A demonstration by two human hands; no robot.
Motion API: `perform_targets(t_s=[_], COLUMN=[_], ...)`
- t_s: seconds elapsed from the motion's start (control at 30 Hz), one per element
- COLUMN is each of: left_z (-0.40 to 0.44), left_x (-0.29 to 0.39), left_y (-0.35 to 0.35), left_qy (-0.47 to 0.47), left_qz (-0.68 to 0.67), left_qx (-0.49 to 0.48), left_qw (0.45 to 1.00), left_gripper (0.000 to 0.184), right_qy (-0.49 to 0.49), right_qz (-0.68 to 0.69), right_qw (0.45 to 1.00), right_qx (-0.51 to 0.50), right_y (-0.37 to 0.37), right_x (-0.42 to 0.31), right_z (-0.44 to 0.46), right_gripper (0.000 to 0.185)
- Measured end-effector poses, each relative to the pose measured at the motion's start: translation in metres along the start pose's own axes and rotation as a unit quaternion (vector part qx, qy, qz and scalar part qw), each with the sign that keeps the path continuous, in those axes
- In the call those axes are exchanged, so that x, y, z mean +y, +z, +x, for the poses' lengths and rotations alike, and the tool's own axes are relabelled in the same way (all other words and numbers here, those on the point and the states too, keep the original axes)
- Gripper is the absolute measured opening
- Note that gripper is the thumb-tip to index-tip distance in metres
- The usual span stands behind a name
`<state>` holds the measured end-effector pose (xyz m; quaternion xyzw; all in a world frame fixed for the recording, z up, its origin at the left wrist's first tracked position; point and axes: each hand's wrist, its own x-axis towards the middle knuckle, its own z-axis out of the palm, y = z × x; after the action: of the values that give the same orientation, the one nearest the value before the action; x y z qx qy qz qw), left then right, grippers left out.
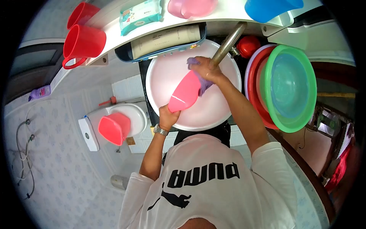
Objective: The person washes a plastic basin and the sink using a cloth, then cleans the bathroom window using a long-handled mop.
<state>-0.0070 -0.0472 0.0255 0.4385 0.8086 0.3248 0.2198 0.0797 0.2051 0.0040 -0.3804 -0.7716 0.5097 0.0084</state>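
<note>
Over the white basin (pixel 160 86), a pink plastic item (pixel 185 91) is held tilted between both hands. My left hand (pixel 169 116), with a watch on its wrist, grips the item's lower end. At its upper end, my right hand (pixel 207 69) is closed on a purple cloth (pixel 206 84), which bunches around the fingers and hangs against the pink item's right side. A metal faucet (pixel 228 44) reaches down over my right hand and partly covers it.
Stacked basins, green outermost (pixel 310 89), stand right. A shelf (pixel 133 40) above holds red mugs (pixel 84 42), a wipes pack (pixel 141 16) and a blue container (pixel 268 9). Left are a toilet (pixel 139 118) and a red bucket (pixel 114 128).
</note>
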Motion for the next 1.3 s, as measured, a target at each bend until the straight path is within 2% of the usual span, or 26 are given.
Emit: perform_targets(t_s=[0.03, 0.1, 0.13, 0.2, 0.27, 0.33, 0.37, 0.43, 0.47, 0.53, 0.57, 0.63, 0.67, 0.73, 0.77, 0.87, 0.93, 1.0, 1.07, 1.13, 1.17, 1.23, 1.3], left_z=[0.001, 0.002, 0.005, 0.003, 0.006, 0.006, 0.009, 0.016, 0.018, 0.024, 0.024, 0.018, 0.014, 0.011, 0.010, 0.007, 0.006, 0.004, 0.000, -0.001, -0.003, -0.002, 0.001], left_x=[-0.003, -0.011, -0.012, -0.011, -0.011, -0.009, -0.007, 0.008, 0.008, 0.007, 0.007, -0.003, -0.009, -0.017, -0.021, -0.024, -0.016, -0.023, -0.028, -0.031, -0.033, -0.031, -0.028], left_y=[0.003, 0.002, 0.004, 0.004, 0.003, 0.001, 0.000, -0.002, -0.001, 0.000, 0.002, 0.007, 0.007, 0.008, 0.009, 0.010, 0.011, 0.010, 0.010, 0.009, 0.009, 0.011, 0.011], left_qy=[0.003, 0.001, 0.003, -0.046, -0.019, -0.069, -0.068, -0.093, -0.094, -0.195, -0.195, -0.215, -0.216, -0.275, -0.276, -0.297, -0.293, -0.299, -0.305, -0.327, -0.327, -0.316, -0.321], left_qz=[-0.001, 0.000, 0.001, -0.055, -0.030, -0.073, -0.072, -0.106, -0.105, -0.140, -0.139, -0.249, -0.248, -0.402, -0.403, -0.442, -0.483, -0.462, -0.444, -0.414, -0.413, -0.431, -0.437], left_qx=[0.000, 0.012, 0.012, 0.030, 0.034, 0.050, 0.051, 0.082, 0.082, 0.057, 0.062, 0.132, 0.133, 0.140, 0.138, 0.153, 0.176, 0.151, 0.131, 0.121, 0.120, 0.148, 0.155], left_qw=[1.000, 1.000, 1.000, 0.997, 0.999, 0.994, 0.994, 0.987, 0.987, 0.969, 0.969, 0.935, 0.935, 0.862, 0.862, 0.833, 0.806, 0.821, 0.832, 0.841, 0.841, 0.832, 0.826], left_gripper=[0.016, 0.024, 0.024, 0.023, 0.021, 0.018, 0.018, 0.014, 0.014, 0.019, 0.019, 0.023, 0.023, 0.030, 0.030, 0.024, 0.025, 0.028, 0.032, 0.033, 0.033, 0.033, 0.032], right_qy=[-0.047, -0.094, -0.090, -0.079, 0.021, -0.062, -0.061, -0.055, -0.099, -0.189, -0.193, -0.109, -0.108, -0.222, -0.256, -0.221, -0.228, -0.237, -0.205, -0.056, -0.054, 0.060, 0.075], right_qz=[0.095, 0.191, 0.338, 0.481, 0.471, 0.355, 0.318, 0.281, 0.266, 0.230, 0.231, 0.238, 0.239, 0.259, 0.242, 0.228, 0.178, 0.127, -0.036, -0.114, -0.113, -0.078, -0.060], right_qw=[0.994, 0.975, 0.933, 0.868, 0.880, 0.933, 0.943, 0.949, 0.942, 0.916, 0.915, 0.949, 0.949, 0.937, 0.933, 0.948, 0.956, 0.960, 0.966, 0.973, 0.973, 0.985, 0.987], right_qx=[-0.032, -0.065, -0.083, -0.098, -0.053, 0.008, 0.071, 0.133, 0.180, 0.271, 0.268, 0.178, 0.176, 0.078, 0.069, 0.019, 0.050, 0.081, 0.155, 0.191, 0.191, 0.144, 0.131], right_y=[0.004, 0.011, 0.013, 0.021, 0.010, 0.026, 0.041, 0.070, 0.086, 0.112, 0.119, 0.135, 0.139, 0.140, 0.144, 0.143, 0.145, 0.138, 0.121, 0.113, 0.109, 0.097, 0.099], right_x=[0.039, 0.062, 0.066, 0.069, 0.043, 0.038, 0.031, 0.009, -0.002, -0.019, -0.024, -0.032, -0.032, -0.022, -0.019, -0.029, -0.021, -0.010, 0.004, 0.021, 0.029, 0.035, 0.034], right_z=[0.028, 0.042, 0.046, 0.039, 0.028, 0.027, 0.021, 0.002, -0.007, -0.023, -0.030, -0.041, -0.047, -0.060, -0.067, -0.081, -0.065, -0.039, -0.012, 0.003, 0.000, -0.006, -0.017], right_gripper=[0.034, 0.034, 0.035, 0.036, 0.037, 0.038, 0.041, 0.045, 0.048, 0.056, 0.056, 0.061, 0.061, 0.064, 0.062, 0.058, 0.052, 0.047, 0.039, 0.035, 0.035, 0.033, 0.032])
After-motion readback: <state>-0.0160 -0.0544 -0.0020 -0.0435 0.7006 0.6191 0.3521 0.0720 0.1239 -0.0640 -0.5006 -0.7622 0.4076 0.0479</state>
